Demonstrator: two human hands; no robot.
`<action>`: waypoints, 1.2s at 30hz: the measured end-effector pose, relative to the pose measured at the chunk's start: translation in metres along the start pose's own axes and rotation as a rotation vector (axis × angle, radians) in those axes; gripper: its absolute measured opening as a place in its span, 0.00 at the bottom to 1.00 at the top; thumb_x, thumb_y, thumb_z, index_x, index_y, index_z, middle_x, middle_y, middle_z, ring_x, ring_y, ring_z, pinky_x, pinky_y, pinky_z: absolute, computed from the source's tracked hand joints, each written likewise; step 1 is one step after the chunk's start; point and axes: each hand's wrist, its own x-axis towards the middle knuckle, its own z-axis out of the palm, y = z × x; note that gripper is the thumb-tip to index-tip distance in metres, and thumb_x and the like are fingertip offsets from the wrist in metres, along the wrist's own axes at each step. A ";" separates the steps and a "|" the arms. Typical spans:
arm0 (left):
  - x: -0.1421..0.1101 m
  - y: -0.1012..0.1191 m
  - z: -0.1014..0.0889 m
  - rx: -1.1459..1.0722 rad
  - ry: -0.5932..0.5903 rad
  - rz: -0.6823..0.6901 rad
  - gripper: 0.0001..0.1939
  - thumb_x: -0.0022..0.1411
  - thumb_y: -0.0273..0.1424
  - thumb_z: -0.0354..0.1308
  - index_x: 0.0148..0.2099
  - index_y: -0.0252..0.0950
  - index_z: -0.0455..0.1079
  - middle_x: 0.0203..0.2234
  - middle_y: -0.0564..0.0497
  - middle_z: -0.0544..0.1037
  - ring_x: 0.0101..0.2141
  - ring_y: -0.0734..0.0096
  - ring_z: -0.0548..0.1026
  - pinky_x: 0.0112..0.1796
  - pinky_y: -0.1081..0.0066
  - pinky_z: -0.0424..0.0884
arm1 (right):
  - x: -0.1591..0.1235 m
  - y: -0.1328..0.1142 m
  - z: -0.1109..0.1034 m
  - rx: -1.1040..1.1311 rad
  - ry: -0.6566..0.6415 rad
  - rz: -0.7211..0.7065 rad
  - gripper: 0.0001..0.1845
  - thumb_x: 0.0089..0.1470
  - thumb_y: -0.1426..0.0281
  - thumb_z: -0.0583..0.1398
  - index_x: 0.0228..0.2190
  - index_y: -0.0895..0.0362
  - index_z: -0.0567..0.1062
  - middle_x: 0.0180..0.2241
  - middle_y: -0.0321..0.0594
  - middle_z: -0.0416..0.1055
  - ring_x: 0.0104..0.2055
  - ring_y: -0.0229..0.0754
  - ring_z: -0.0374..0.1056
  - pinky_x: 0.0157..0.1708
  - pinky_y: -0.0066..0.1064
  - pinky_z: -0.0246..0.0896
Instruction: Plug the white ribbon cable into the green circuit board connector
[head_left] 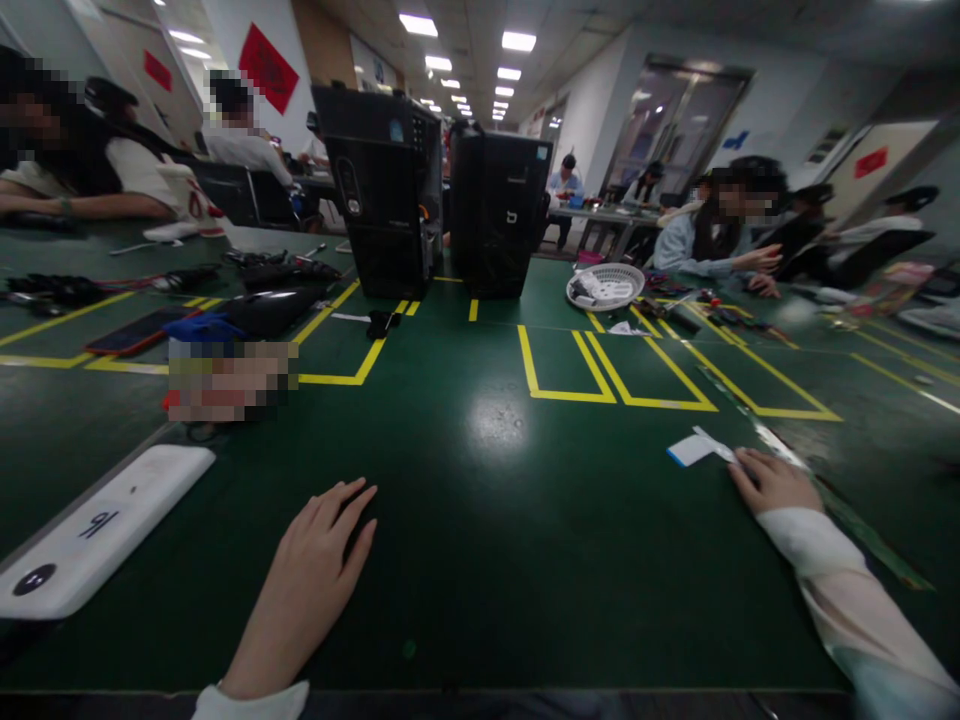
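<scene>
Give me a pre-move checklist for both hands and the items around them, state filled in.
1. Left hand empty: ok, palm down, fingers extended, nothing held.
2. Right hand at the flat white strip with a blue edge: ok, fingers at its narrow end.
3. Strip firmly gripped: cannot tell, the fingertips hide the contact.
4. Long white rounded case with a black circle apart from the left hand: ok, it lies to that hand's left.
5. Round white plastic basket apart from the right hand: ok, well beyond it.
6. Two black box-shaped computer towers upright: ok, standing side by side.
</scene>
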 end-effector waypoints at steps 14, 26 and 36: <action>0.000 -0.001 0.002 -0.004 0.013 0.010 0.25 0.67 0.43 0.44 0.59 0.37 0.67 0.56 0.42 0.70 0.56 0.53 0.68 0.57 0.49 0.63 | 0.039 -0.214 -0.001 0.439 0.004 -0.666 0.24 0.62 0.60 0.50 0.54 0.57 0.70 0.52 0.53 0.67 0.54 0.52 0.63 0.52 0.53 0.62; 0.000 0.002 -0.001 0.030 0.000 0.005 0.25 0.67 0.41 0.44 0.59 0.36 0.66 0.57 0.41 0.69 0.56 0.52 0.67 0.57 0.48 0.63 | -0.016 -0.351 -0.055 0.613 -0.202 -1.034 0.25 0.60 0.63 0.54 0.56 0.60 0.66 0.57 0.52 0.63 0.56 0.51 0.59 0.52 0.47 0.62; 0.000 0.002 -0.001 0.045 0.002 0.023 0.24 0.67 0.41 0.45 0.59 0.36 0.66 0.56 0.41 0.70 0.56 0.51 0.68 0.56 0.48 0.64 | -0.028 -0.359 -0.070 0.615 -0.335 -1.068 0.32 0.59 0.57 0.54 0.60 0.59 0.62 0.61 0.49 0.58 0.59 0.52 0.55 0.56 0.48 0.57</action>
